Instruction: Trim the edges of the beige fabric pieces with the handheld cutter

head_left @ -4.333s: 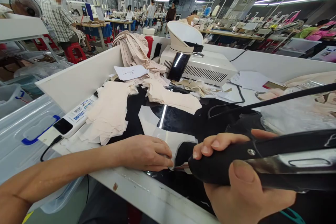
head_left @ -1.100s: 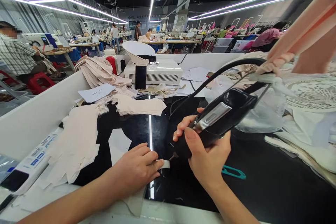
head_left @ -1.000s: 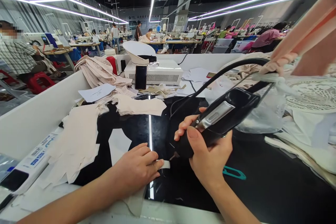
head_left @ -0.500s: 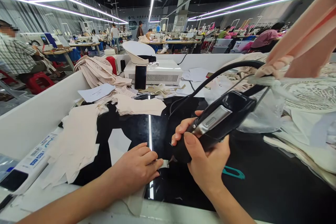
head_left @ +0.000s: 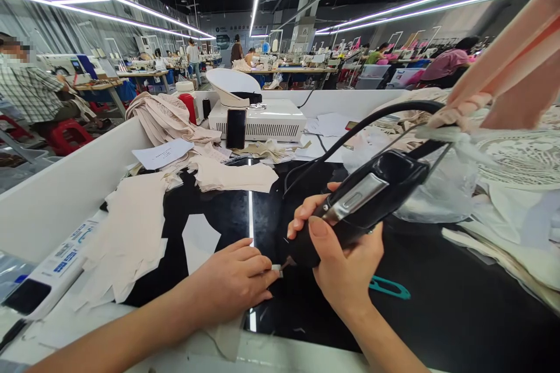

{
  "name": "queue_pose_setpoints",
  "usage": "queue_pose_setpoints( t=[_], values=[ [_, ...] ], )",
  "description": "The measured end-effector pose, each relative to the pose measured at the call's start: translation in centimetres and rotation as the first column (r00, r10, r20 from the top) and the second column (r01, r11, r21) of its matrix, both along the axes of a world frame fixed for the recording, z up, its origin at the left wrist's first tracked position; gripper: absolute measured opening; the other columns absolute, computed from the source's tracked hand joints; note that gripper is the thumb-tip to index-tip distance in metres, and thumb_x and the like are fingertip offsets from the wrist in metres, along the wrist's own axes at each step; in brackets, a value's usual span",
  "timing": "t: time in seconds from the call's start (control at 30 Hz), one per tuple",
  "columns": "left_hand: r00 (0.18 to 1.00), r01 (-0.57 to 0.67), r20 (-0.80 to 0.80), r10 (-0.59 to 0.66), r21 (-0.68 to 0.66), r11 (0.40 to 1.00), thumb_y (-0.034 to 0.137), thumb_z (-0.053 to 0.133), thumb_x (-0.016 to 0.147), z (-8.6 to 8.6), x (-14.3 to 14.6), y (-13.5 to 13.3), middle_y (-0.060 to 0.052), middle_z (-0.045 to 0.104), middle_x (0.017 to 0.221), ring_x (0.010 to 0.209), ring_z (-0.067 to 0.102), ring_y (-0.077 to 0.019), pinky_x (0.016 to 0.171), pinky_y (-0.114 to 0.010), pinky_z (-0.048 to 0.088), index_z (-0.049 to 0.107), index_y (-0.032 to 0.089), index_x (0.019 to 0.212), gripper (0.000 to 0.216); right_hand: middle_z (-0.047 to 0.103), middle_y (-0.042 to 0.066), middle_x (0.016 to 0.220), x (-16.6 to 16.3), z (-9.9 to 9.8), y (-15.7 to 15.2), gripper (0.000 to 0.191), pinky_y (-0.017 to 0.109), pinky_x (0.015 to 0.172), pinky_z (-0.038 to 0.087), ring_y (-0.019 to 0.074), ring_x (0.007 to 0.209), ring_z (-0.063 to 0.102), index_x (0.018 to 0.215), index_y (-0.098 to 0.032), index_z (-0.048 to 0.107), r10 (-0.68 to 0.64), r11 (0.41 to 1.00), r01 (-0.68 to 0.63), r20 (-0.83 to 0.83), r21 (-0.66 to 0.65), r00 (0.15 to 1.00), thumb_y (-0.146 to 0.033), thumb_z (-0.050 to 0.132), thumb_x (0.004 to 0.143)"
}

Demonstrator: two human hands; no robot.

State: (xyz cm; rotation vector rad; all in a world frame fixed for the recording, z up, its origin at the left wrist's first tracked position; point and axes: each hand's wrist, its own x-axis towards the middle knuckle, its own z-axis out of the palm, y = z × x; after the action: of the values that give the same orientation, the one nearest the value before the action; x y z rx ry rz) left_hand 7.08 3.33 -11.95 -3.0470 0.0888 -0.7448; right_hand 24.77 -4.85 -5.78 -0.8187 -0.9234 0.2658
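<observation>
My right hand (head_left: 345, 268) is wrapped round a black hand-held power tool (head_left: 367, 198) with a silver lever, its thumb on the near side. The tool is tilted, with its narrow tip (head_left: 287, 262) down by the fingertips of my left hand (head_left: 240, 282). Under those fingers, pressed to the black tabletop (head_left: 236, 207), is a small pale fabric piece (head_left: 276, 271); most of it is hidden by the hand. Below my left wrist, a translucent pale flap (head_left: 225, 338) hangs over the front edge. A white cut piece (head_left: 199, 242) lies just beyond the left hand.
Stacked beige fabric pieces (head_left: 126, 233) lie at left, more (head_left: 234, 176) behind. A phone (head_left: 235, 128) leans on a white vented box (head_left: 280, 119). A black cable (head_left: 350, 134) and peach cloth strip (head_left: 511, 70) run from the tool. A teal loop (head_left: 391, 288) lies right.
My left hand has shifted slightly to the right, its fingertips nearer the tool's tip. The right hand and tool are nearly still; the whole view has shifted slightly.
</observation>
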Motion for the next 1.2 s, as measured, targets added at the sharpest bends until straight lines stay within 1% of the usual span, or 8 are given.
queue_pose_setpoints(
  t=[0.17, 0.27, 0.37, 0.6, 0.87, 1.0, 1.07, 1.2],
  values=[
    [0.997, -0.038, -0.066, 0.036, -0.034, 0.999, 0.034, 0.067, 0.117, -0.2, -0.1, -0.2, -0.005, 0.078, 0.115, 0.107, 0.076, -0.0202, 0.115, -0.038, 0.057, 0.07, 0.016, 0.135, 0.026, 0.076, -0.007, 0.084, 0.5, 0.2, 0.2, 0.043, 0.027, 0.052, 0.063, 0.0137, 0.057, 0.069, 0.122, -0.031, 0.065, -0.027, 1.0, 0.027, -0.013, 0.014, 1.0, -0.036, 0.095, 0.091],
    [0.998, -0.04, -0.047, 0.038, -0.055, 0.998, 0.033, 0.066, 0.117, -0.3, -0.2, -0.3, -0.005, 0.079, 0.115, 0.107, 0.076, -0.0199, 0.117, -0.039, 0.057, 0.07, 0.017, 0.135, 0.025, 0.074, -0.007, 0.084, 0.7, 0.3, 0.4, 0.044, 0.028, 0.053, 0.063, 0.014, 0.059, 0.069, 0.122, -0.033, 0.066, -0.037, 0.999, 0.037, -0.031, 0.01, 0.999, -0.038, 0.096, 0.09],
    [0.999, -0.04, -0.02, 0.039, -0.067, 0.997, 0.032, 0.067, 0.116, -0.4, -0.2, -0.4, -0.005, 0.078, 0.114, 0.105, 0.077, -0.0198, 0.115, -0.038, 0.058, 0.07, 0.016, 0.134, 0.023, 0.074, -0.007, 0.083, 0.7, 0.2, 0.5, 0.045, 0.028, 0.052, 0.062, 0.0144, 0.057, 0.068, 0.122, -0.032, 0.065, -0.041, 0.999, 0.041, -0.027, 0.004, 0.999, -0.039, 0.095, 0.09],
    [0.999, -0.035, -0.018, 0.034, -0.037, 0.999, 0.03, 0.065, 0.116, -0.2, -0.1, -0.5, -0.008, 0.075, 0.111, 0.104, 0.075, -0.0209, 0.111, -0.036, 0.061, 0.07, 0.012, 0.13, 0.023, 0.074, -0.006, 0.083, 0.4, 0.2, 0.8, 0.043, 0.028, 0.05, 0.061, 0.0146, 0.056, 0.067, 0.121, -0.031, 0.064, -0.038, 0.999, 0.038, -0.001, -0.008, 0.999, -0.04, 0.094, 0.091],
    [0.999, -0.036, 0.009, 0.036, -0.008, 0.999, 0.03, 0.059, 0.119, -0.3, 0.0, -0.6, -0.009, 0.076, 0.109, 0.105, 0.077, -0.0216, 0.109, -0.037, 0.063, 0.07, 0.012, 0.126, 0.023, 0.074, -0.007, 0.081, 0.0, 0.0, 1.0, 0.04, 0.026, 0.049, 0.06, 0.0134, 0.055, 0.068, 0.113, -0.03, 0.063, -0.04, 0.999, 0.04, -0.006, 0.003, 0.999, -0.037, 0.094, 0.09],
    [0.999, -0.049, -0.017, 0.049, -0.008, 0.999, 0.031, 0.061, 0.118, -0.3, 0.0, -0.6, -0.009, 0.077, 0.11, 0.106, 0.077, -0.0214, 0.109, -0.037, 0.064, 0.07, 0.013, 0.129, 0.023, 0.073, -0.008, 0.08, 0.0, 0.0, 1.2, 0.032, 0.025, 0.049, 0.061, 0.0128, 0.054, 0.067, 0.107, -0.03, 0.062, -0.063, 0.998, 0.063, 0.0, -0.008, 0.998, -0.033, 0.09, 0.092],
    [0.999, -0.049, -0.013, 0.049, -0.012, 0.999, 0.031, 0.061, 0.118, -0.3, -0.1, -0.6, -0.009, 0.077, 0.109, 0.104, 0.077, -0.0211, 0.108, -0.037, 0.064, 0.07, 0.013, 0.128, 0.022, 0.074, -0.008, 0.081, 0.1, 0.0, 1.1, 0.031, 0.025, 0.05, 0.061, 0.0124, 0.055, 0.068, 0.11, -0.031, 0.063, -0.049, 0.999, 0.049, -0.004, -0.009, 0.999, -0.03, 0.089, 0.093],
    [0.999, -0.04, 0.007, 0.041, -0.008, 0.999, 0.03, 0.061, 0.118, -0.5, 0.0, -0.5, -0.009, 0.077, 0.109, 0.104, 0.077, -0.0214, 0.108, -0.037, 0.064, 0.07, 0.012, 0.127, 0.022, 0.074, -0.007, 0.083, 0.3, 0.1, 0.5, 0.04, 0.026, 0.052, 0.061, 0.0134, 0.057, 0.069, 0.123, -0.033, 0.064, -0.023, 1.0, 0.023, -0.022, 0.002, 0.999, -0.033, 0.091, 0.094]
  ],
)
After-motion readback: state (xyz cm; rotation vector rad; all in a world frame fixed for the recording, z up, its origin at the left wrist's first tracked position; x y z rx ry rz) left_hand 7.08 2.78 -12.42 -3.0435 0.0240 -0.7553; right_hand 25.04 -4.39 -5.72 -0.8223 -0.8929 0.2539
